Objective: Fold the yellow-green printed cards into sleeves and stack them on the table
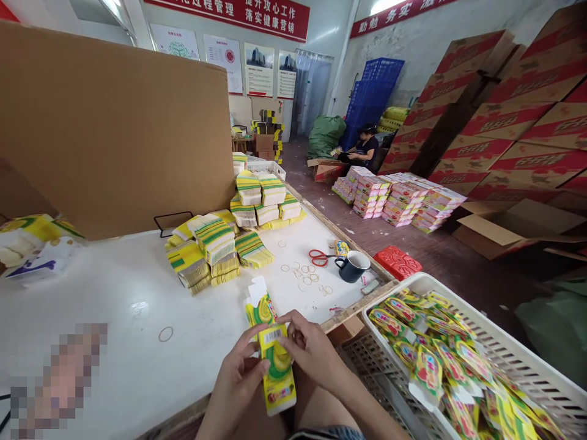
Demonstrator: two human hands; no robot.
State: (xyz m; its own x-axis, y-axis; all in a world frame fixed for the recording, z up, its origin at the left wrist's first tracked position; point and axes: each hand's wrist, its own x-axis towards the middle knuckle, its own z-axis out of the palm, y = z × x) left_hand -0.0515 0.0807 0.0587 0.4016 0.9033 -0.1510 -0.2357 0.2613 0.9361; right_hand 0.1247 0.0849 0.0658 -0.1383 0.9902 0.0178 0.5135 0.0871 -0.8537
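A small yellow-and-green printed carton [279, 380] is held over the table's front edge, its barcode end upward. My left hand [241, 373] pinches its left side between thumb and fingers. From the right, my right hand [314, 348] grips the carton near its upper end, fingers curled. Just beyond, a second carton [262, 310] with white flaps spread rests on the table edge side; whether the fingers touch it, I cannot tell. Farther back on the table, bundles of flat yellow-green cartons [213, 241] lie in stacks.
A white basket [419, 281] full of cartons stands at the right. Red scissors [318, 257], a dark mug [353, 267] and several rubber bands [308, 275] lie on the white table [123, 275]. A cardboard sheet [114, 134] stands upright. Another person [367, 146] sits farther back.
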